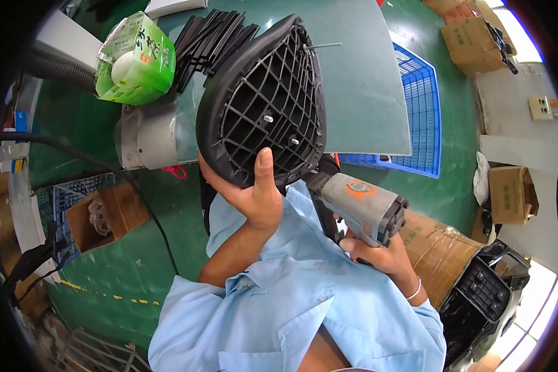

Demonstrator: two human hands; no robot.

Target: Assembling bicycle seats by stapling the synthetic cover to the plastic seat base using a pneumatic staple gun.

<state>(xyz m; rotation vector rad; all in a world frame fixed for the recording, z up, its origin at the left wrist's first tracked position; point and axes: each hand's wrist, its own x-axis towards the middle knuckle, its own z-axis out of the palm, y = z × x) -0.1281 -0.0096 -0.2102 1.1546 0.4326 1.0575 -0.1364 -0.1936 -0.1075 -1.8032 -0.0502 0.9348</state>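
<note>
A black padded seat [212, 118] is tipped up over the workbench edge with its underside toward me. That underside is a ribbed plastic lattice with metal studs [268, 119] sticking out, and the cover is folded in along the rim. My left hand [257, 201] grips the seat's near end, thumb on the lattice side and fingers hidden behind. Lower right, my right hand [378, 251] is wrapped around the handle of a grey staple gun [356, 201]. The gun's nose meets the seat's lower right rim in the picture; whether they touch, I cannot tell.
Black strips [214, 43] lie piled on the workbench [366, 87] beside a green carton [136, 62]. A blue crate [425, 111] stands on the floor past its right edge. A black hose [139, 192] hangs at left; cardboard boxes [434, 248] stand at right.
</note>
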